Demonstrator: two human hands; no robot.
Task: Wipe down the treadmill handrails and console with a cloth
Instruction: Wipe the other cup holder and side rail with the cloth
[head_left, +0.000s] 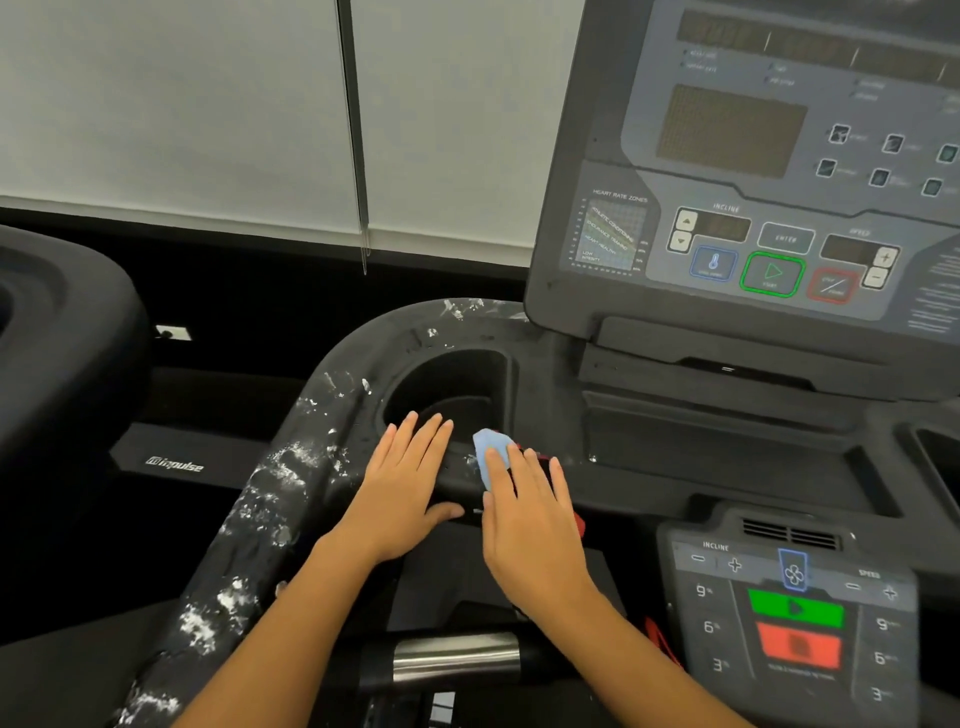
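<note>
A black treadmill handrail (270, 499) curves up the left side, flecked with white residue. It joins the console tray by a round cup holder (452, 389). My left hand (405, 483) lies flat with straight fingers on the tray edge just below the cup holder. My right hand (530, 514) presses flat on a light blue cloth (488, 454), whose corner shows past my fingertips; something red lies under the palm. The upright console panel (753, 171) with its displays and buttons stands at the upper right.
A lower control pad (795, 613) with green and red buttons sits at the lower right. A metal grip sensor (457, 657) crosses below my wrists. Another black machine (62, 343) stands on the left. White window blinds (208, 114) hang behind.
</note>
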